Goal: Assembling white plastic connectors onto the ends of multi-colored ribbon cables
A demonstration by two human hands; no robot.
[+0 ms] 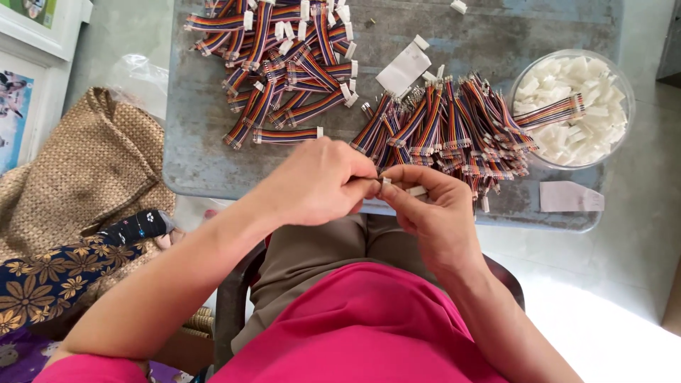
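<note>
**Two hands pinch a small white connector above the table's near edge**

The left hand and the right hand meet fingertip to fingertip just over the near edge of the grey table. Both are closed in a pinch on a small white connector held between them; a white piece also shows under the right hand's fingers. The connector is too small and too covered to tell which way its long axis runs.

Just beyond the hands lies a pile of rainbow ribbon cables with bare ends, their long axes fanning mostly away from the person, toward the far side of the table. Further back and to the left lies a second pile of ribbon cables fitted with white connectors, lying at mixed angles.

At the right, a clear round bowl of loose white connectors stands on the table, one cable resting across its rim. A white rectangular paper slip lies between the piles, tilted. A pale pinkish paper tag lies flat near the table's right near corner.
</note>
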